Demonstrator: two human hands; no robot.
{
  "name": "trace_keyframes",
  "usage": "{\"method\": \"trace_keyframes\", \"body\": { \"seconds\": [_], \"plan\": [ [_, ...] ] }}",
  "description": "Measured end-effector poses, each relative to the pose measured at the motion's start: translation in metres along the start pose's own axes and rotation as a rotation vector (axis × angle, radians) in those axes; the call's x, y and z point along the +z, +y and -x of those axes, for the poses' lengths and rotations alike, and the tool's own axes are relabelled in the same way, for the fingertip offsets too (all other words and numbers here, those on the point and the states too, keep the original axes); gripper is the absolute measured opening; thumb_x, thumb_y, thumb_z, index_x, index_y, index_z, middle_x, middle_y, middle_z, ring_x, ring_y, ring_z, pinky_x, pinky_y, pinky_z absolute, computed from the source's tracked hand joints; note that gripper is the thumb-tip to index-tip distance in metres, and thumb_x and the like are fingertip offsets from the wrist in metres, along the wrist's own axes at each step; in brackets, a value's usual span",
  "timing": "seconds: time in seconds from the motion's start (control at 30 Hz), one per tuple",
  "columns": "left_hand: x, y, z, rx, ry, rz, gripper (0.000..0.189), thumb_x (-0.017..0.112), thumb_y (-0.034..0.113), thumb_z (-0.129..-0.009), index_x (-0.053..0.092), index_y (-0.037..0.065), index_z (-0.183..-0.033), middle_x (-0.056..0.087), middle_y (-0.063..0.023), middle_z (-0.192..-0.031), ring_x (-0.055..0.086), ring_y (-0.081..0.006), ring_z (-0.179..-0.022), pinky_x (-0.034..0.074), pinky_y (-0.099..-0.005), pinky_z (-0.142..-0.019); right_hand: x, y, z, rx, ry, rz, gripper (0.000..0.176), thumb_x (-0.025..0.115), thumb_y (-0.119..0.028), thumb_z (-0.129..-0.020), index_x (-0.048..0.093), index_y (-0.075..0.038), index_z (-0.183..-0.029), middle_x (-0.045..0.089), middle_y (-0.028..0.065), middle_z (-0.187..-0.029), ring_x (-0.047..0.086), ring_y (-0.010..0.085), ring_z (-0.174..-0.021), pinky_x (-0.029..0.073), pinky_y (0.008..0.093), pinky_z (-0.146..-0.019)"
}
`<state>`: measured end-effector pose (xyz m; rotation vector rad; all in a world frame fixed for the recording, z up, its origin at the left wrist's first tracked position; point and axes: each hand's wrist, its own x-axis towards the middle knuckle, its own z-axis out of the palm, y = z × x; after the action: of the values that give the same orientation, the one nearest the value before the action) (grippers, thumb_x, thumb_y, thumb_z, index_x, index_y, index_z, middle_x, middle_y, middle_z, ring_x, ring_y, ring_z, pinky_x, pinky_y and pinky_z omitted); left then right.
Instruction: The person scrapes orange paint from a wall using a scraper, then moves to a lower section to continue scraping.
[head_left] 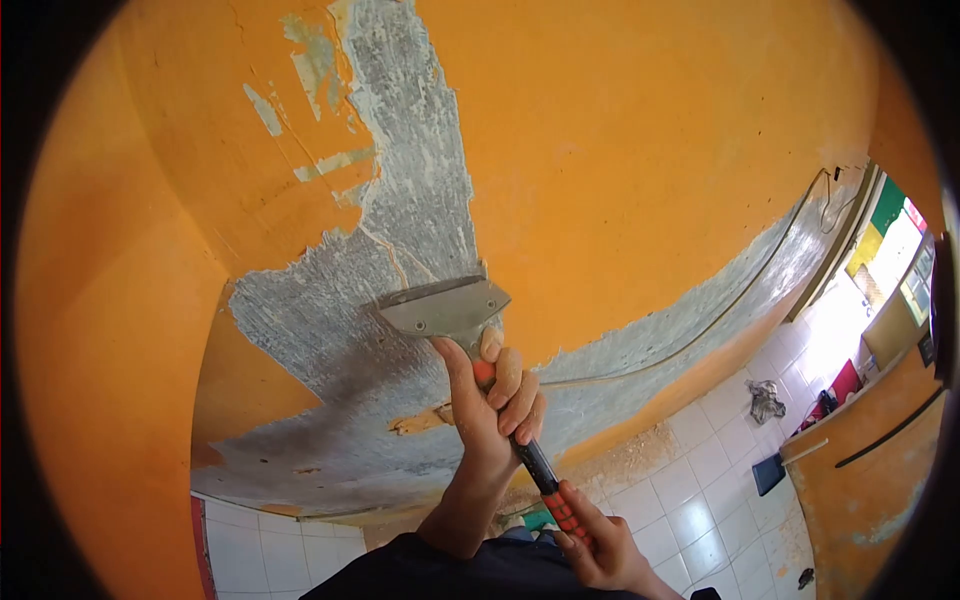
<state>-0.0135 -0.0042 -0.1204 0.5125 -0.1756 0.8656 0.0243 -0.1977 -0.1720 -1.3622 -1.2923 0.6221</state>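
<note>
A long-handled wall scraper [445, 309] with a wide metal blade lies against the wall, its blade edge on grey bared plaster [405, 130] beside orange paint [650, 180]. My left hand [490, 395] is wrapped round the upper handle just below the blade, thumb up along the neck. Lower down, my right hand [602, 548] grips the red-and-black end of the handle. Loose paint edges and pale patches [318, 60] show left of the grey strip. A torn flap of orange paint [418, 422] hangs beside my left wrist.
A cable [690, 345] runs along the wall's stripped lower band. White floor tiles [700, 490] carry paint debris [630, 455]. To the right are a crumpled silvery bag [766, 402], a dark dustpan-like object [769, 474], an orange partition [880, 480] and a bright doorway [890, 265].
</note>
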Motion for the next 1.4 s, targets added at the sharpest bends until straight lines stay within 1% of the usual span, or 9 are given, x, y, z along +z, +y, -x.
{"method": "trace_keyframes", "body": {
  "seconds": [0.2, 0.3, 0.37, 0.4, 0.5, 0.6, 0.67, 1.33, 1.4],
  "plan": [
    [0.024, 0.01, -0.018, 0.004, -0.039, 0.001, 0.048, 0.031, 0.058, -0.094, 0.045, 0.013, -0.085, 0.03, 0.0054, -0.049, 0.028, -0.0047, -0.03, 0.029, -0.0192, -0.025, -0.004, -0.002, -0.009, 0.094, -0.051, 0.107, 0.062, 0.057, -0.005, -0.084, 0.031, 0.003, -0.139, 0.066, 0.0151, -0.081, 0.064, 0.0189, -0.059, 0.048, 0.0263, -0.058],
    [0.006, 0.001, -0.004, -0.014, -0.016, -0.017, 0.047, 0.029, 0.058, -0.094, 0.044, 0.014, -0.085, 0.029, 0.0056, -0.049, 0.027, -0.0041, -0.03, 0.03, -0.0189, -0.025, 0.001, -0.004, -0.006, -0.118, 0.046, 0.094, 0.062, 0.057, -0.005, -0.084, 0.03, 0.003, -0.14, 0.064, 0.0121, -0.074, 0.061, 0.0178, -0.054, 0.046, 0.0269, -0.054],
    [0.013, 0.003, -0.007, -0.013, -0.002, -0.026, 0.047, 0.028, 0.058, -0.094, 0.044, 0.014, -0.085, 0.029, 0.0055, -0.049, 0.027, -0.0042, -0.03, 0.03, -0.0189, -0.025, 0.002, -0.015, -0.005, 0.004, 0.091, -0.148, 0.037, 0.045, -0.013, -0.095, 0.045, 0.002, -0.128, 0.064, 0.0122, -0.11, 0.042, 0.0061, -0.059, 0.039, 0.0212, -0.056],
    [0.014, 0.003, -0.007, -0.015, 0.015, -0.033, 0.047, 0.028, 0.058, -0.094, 0.043, 0.014, -0.085, 0.029, 0.0054, -0.049, 0.027, -0.0043, -0.03, 0.03, -0.0189, -0.025, 0.003, -0.013, -0.002, 0.014, 0.093, -0.154, 0.037, 0.045, -0.013, -0.095, 0.045, 0.002, -0.128, 0.064, 0.0122, -0.11, 0.042, 0.0061, -0.059, 0.039, 0.0212, -0.056],
    [0.011, 0.005, -0.007, -0.02, -0.004, -0.02, 0.048, 0.027, 0.058, -0.094, 0.044, 0.014, -0.085, 0.029, 0.0053, -0.049, 0.027, -0.0045, -0.03, 0.03, -0.019, -0.025, 0.0, -0.002, 0.001, -0.004, -0.067, -0.085, 0.058, 0.044, -0.004, -0.092, 0.021, 0.0, -0.144, 0.047, 0.0152, -0.137, 0.047, 0.0081, -0.064, 0.042, 0.0219, -0.061],
    [0.003, 0.001, -0.005, -0.015, -0.002, -0.026, 0.048, 0.027, 0.058, -0.094, 0.044, 0.014, -0.086, 0.029, 0.0053, -0.049, 0.028, -0.0045, -0.03, 0.03, -0.0191, -0.025, 0.004, 0.004, 0.0, -0.006, -0.017, -0.105, 0.055, 0.044, -0.004, -0.092, 0.025, 0.0, -0.143, 0.051, 0.0157, -0.133, 0.047, 0.0089, -0.064, 0.042, 0.0227, -0.061],
    [0.013, 0.005, -0.012, -0.021, -0.01, -0.024, 0.048, 0.028, 0.058, -0.094, 0.045, 0.014, -0.086, 0.029, 0.0053, -0.049, 0.028, -0.0045, -0.03, 0.03, -0.0192, -0.025, 0.001, -0.001, -0.005, 0.011, 0.02, 0.074, 0.062, 0.057, -0.004, -0.084, 0.03, 0.002, -0.14, 0.062, 0.0101, -0.07, 0.06, 0.0177, -0.053, 0.046, 0.0268, -0.054],
    [0.033, 0.009, -0.018, 0.002, -0.009, -0.04, 0.048, 0.03, 0.057, -0.094, 0.044, 0.013, -0.086, 0.029, 0.0054, -0.05, 0.028, -0.0044, -0.03, 0.029, -0.0196, -0.024, -0.005, -0.019, -0.008, 0.005, 0.003, 0.007, 0.059, 0.053, -0.003, -0.087, 0.029, 0.002, -0.14, 0.064, 0.0101, -0.077, 0.056, 0.0111, -0.057, 0.045, 0.0249, -0.058],
    [0.036, 0.009, -0.016, -0.014, -0.037, -0.006, 0.047, 0.031, 0.057, -0.094, 0.044, 0.013, -0.086, 0.029, 0.0055, -0.05, 0.027, -0.0045, -0.03, 0.029, -0.0194, -0.024, -0.004, -0.025, -0.008, -0.065, -0.007, -0.066, 0.055, 0.044, -0.004, -0.092, 0.025, 0.0, -0.143, 0.051, 0.0158, -0.133, 0.047, 0.0091, -0.063, 0.042, 0.0235, -0.061]
  ]
}}
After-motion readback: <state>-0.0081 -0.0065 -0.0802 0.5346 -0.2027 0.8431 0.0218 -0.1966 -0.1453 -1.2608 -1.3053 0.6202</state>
